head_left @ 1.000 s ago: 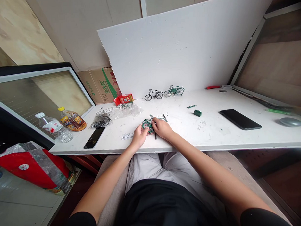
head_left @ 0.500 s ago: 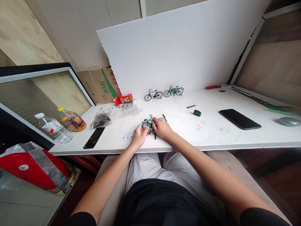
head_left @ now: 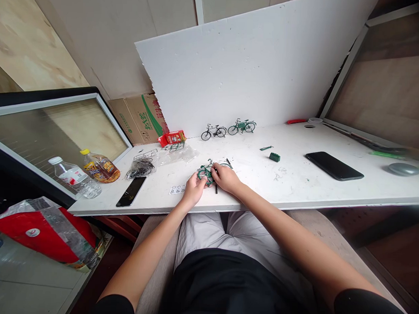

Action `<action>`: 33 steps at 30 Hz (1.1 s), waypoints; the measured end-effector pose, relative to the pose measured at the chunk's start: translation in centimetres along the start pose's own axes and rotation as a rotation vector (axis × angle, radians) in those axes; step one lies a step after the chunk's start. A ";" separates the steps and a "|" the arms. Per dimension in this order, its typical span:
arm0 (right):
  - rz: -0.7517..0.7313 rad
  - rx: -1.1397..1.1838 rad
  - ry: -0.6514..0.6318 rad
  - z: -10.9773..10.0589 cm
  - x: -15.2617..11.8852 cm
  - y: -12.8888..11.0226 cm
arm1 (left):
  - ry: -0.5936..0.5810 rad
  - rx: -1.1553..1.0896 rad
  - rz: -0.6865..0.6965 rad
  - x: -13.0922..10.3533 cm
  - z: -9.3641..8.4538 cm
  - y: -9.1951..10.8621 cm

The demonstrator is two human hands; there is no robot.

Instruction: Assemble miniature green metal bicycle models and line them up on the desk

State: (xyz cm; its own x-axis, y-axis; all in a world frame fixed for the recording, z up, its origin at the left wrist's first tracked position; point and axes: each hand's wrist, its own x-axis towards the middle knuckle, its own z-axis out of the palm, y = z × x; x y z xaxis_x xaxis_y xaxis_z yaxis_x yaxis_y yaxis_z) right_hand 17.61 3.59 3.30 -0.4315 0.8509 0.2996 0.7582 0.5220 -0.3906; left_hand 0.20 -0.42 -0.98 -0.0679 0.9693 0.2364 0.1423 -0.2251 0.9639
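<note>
Between my hands is a green model bicycle, partly covered by my fingers. My left hand is closed on its left side, the thumb lying over a wheel. The fingers of my right hand pinch the bicycle near its middle; what exactly they grip is hidden. Beyond my right hand lie small dark and green parts. A thin black stick pokes out below the hands. To the left of them a printed paper slip rests on the white table.
A black model bicycle and a green one stand at the back. A green box-shaped piece and a green strip lie to the right, near a black phone. Another phone and two bottles are on the left.
</note>
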 end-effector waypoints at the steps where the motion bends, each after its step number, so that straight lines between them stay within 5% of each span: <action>1: -0.003 0.006 0.007 0.0 0.0 0.0 | 0.001 -0.003 -0.001 0.0 0.0 0.1; 23: -0.049 0.173 0.076 0.2 -0.2 0.0 | 0.054 -0.119 -0.020 0.5 -0.1 -0.3; 33: -0.187 0.288 0.087 0.4 -0.4 -0.1 | 0.091 -0.181 -0.039 0.3 -0.1 0.2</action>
State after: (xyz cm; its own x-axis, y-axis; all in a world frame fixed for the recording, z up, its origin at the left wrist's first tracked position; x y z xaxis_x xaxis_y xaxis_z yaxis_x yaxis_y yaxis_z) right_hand 17.53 3.20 2.86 -0.4972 0.7373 0.4574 0.4955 0.6740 -0.5479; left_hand 0.08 -0.17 -0.74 -0.1598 0.9666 0.2005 -0.0415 -0.2095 0.9769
